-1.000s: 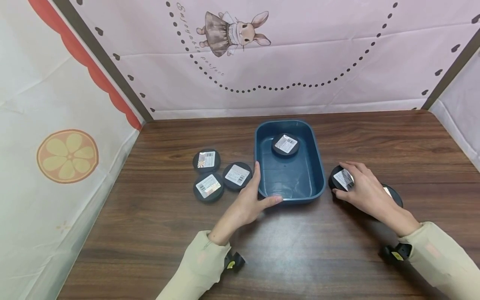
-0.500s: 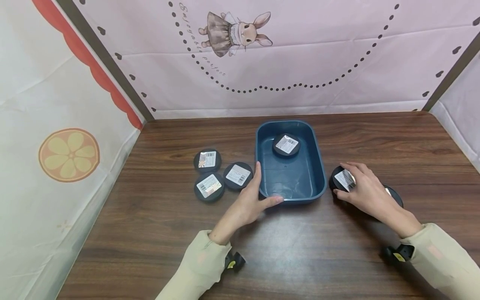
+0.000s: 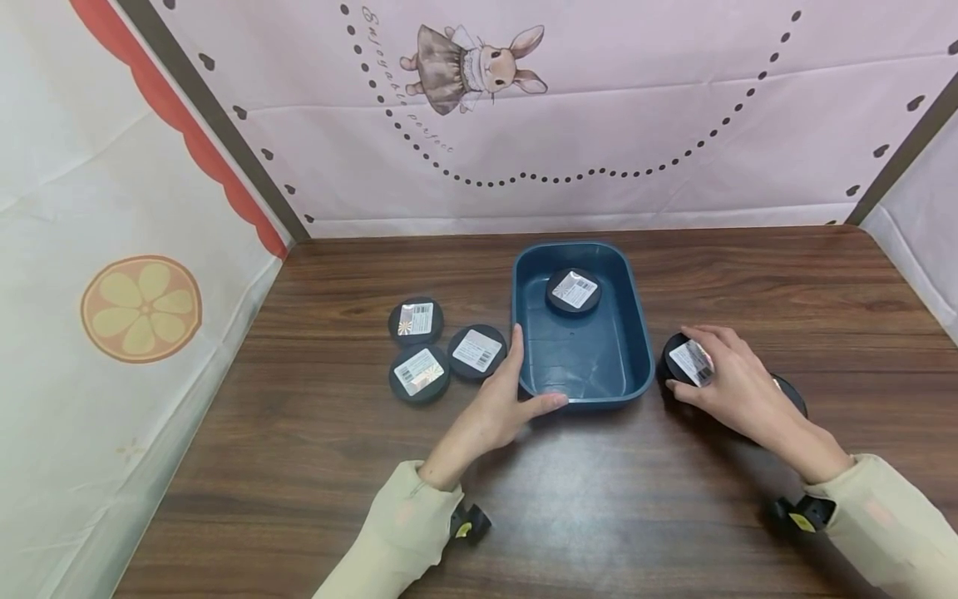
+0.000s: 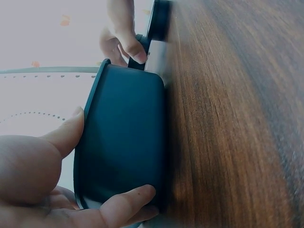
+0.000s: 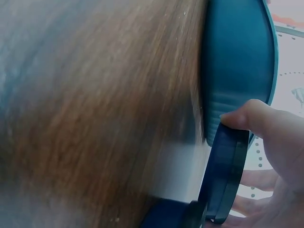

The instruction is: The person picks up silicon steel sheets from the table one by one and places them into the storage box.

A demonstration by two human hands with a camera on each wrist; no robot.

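Right hand (image 3: 729, 381) pinches a white-labelled round black container (image 3: 687, 363), partly hiding a second container (image 3: 791, 394). Left hand (image 3: 497, 408), fingers spread, touches blue rectangular plastic tray (image 3: 587, 353); three similar containers (image 3: 419, 374) lie left.

The left hand (image 4: 40, 173) reached in from the lower left, its thumb touching the rim of a dark teal tub (image 4: 126, 133) and its fingers (image 4: 126, 204) lying against the outer wall near the base. Beyond the tub's far end, the right hand (image 4: 121, 28) gripped a dark disc (image 4: 138, 59), thumb pressed to it. Another dark disc sat close by, partly cut off above. Wood-grained desk (image 4: 223, 123) filled the right side; a pale backdrop (image 4: 38, 92) with small dots showed at left.
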